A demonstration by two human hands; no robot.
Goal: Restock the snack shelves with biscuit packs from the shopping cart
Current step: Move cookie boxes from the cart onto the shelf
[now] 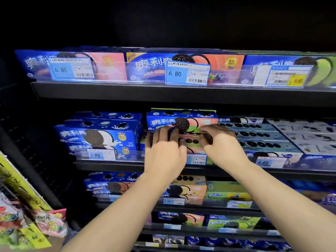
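Forearms, 2 of them, reach up toward the middle shelf (109, 165). On it, the left hand (164, 146) lies with fingers spread and nearly straight, pressing the lower front edge of the biscuit pack (181, 120). Near the pack's right corner the right hand (221, 142) curls its fingers at the same edge, thumb on the front face, apparently pinching it. The hands are apart, 1 toward each end of the pack.

The pack sits just above the fingertips, lying on a 2nd like pack (192, 142) that shows between the hands. Step in hand, as judged: seating the pack on its stack. The next move calls for a level push rearward until the 2 front faces align, then release of both hands.

The pack is a long blue carton bearing a dark biscuit with peach and green panels, and it looks undented. Blue cartons (98, 135) stand left of the left hand; pale cartons (263, 135) lie right of the right hand.
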